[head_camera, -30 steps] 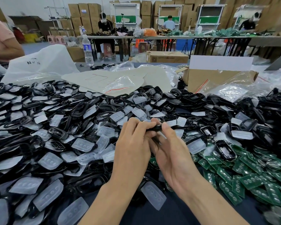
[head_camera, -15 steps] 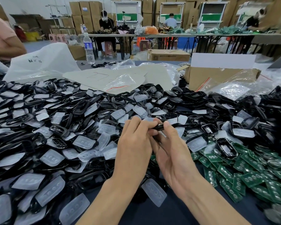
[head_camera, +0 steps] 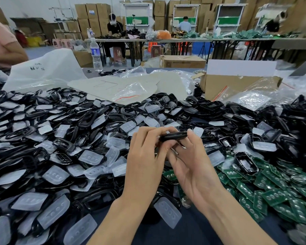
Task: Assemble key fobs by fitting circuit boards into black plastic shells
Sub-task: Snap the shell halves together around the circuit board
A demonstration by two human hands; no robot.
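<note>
**Me:** Cartons line the back wall, and the table (head_camera: 193, 234) in front of me is buried. Black shells (head_camera: 60, 138) are heaped from its left edge across to the far right. Green circuit boards (head_camera: 272, 188) are piled toward the near right corner, and clear button pads (head_camera: 55, 174) are scattered through the lot.

**Visitor:** What are you holding?

**Me:** One fob shell (head_camera: 173, 136), edge-on, lifted above the middle of the heap. My left hand (head_camera: 145, 161) pinches its left end between thumb and fingertips. My right hand (head_camera: 194, 165) has its fingers curled round the right end and underside.

**Visitor:** Is the board in?

**Me:** Can't tell from here, because only the shell's rim shows. I'd say I'm at the fitting step, pressing the board home or checking its seat.

**Visitor:** And next?

**Me:** Probably even pressure at both ends until it sits flush, since forcing it crooked could bend the board. Then I'd set it down apart from the loose shells and reach to the green pile for another board.
</note>
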